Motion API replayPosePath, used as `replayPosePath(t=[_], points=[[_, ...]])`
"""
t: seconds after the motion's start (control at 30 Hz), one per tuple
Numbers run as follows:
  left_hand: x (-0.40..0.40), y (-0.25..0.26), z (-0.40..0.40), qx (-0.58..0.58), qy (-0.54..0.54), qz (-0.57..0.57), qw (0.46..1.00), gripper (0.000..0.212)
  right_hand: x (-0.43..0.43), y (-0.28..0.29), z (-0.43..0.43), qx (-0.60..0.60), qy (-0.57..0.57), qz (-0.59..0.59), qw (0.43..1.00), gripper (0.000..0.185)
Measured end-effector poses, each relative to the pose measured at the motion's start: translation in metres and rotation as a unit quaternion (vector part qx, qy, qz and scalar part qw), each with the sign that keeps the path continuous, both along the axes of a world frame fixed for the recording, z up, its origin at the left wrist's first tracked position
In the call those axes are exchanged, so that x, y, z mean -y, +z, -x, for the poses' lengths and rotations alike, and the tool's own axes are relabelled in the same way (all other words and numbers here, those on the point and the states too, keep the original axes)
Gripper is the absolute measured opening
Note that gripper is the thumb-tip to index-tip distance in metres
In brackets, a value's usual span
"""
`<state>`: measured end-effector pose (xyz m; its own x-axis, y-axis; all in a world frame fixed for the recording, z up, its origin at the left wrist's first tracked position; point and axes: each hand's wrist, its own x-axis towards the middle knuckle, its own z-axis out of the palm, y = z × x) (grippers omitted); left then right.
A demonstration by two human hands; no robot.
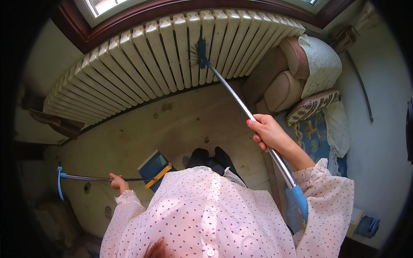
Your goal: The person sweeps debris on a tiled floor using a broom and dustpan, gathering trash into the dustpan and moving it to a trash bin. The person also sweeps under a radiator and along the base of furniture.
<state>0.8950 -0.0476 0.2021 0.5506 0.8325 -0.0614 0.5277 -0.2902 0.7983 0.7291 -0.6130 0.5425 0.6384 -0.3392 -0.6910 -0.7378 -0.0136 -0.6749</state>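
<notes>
My right hand [269,132] is closed around the metal handle of a broom, whose blue grip end lies by my right sleeve. The blue broom head [202,54], with dark bristles fanned to the left, is at the front of a cream radiator [166,56]; whether it touches the fins is hard to tell. My left hand [119,182] grips the thin metal handle of a long-handled dustpan. That dustpan [156,163], blue with a yellow edge, is at floor level left of my feet, partly hidden by my shirt. Its blue handle end [60,183] points left.
A beige sofa [285,87] with cloth covers and a patterned cushion [311,104] stands at the right, near the radiator's end. Dark marks dot the pale floor [180,122]. Brown curtain fabric [58,119] hangs at the left. A water-cooler bottle [367,226] is at lower right.
</notes>
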Motion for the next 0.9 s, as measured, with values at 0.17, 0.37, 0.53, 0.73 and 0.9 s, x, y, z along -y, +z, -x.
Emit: replayPosePath(t=[0.17, 0.37, 0.53, 0.73, 0.9], points=[[0.015, -0.011, -0.014, -0.021, -0.029, -0.023, 0.999, 0.052, -0.017, -0.023, 0.029, 0.007, -0.005, 0.017, 1.000, 0.019], [0.022, -0.002, -0.014, 0.036, -0.068, 0.023, 0.997, 0.044, -0.044, -0.032, 0.069, -0.085, -0.024, -0.008, 0.996, 0.019], [0.003, 0.000, -0.006, 0.028, -0.044, 0.014, 0.999, 0.045, -0.067, -0.019, 0.105, -0.122, -0.047, -0.050, 0.990, 0.015], [-0.013, -0.007, 0.002, 0.019, 0.006, -0.024, 1.000, 0.045, -0.089, 0.010, 0.120, -0.063, -0.100, -0.045, 0.992, 0.017], [-0.009, -0.012, -0.001, -0.012, -0.028, -0.023, 0.999, 0.045, -0.093, 0.016, 0.089, 0.002, -0.095, -0.046, 0.994, 0.017]])
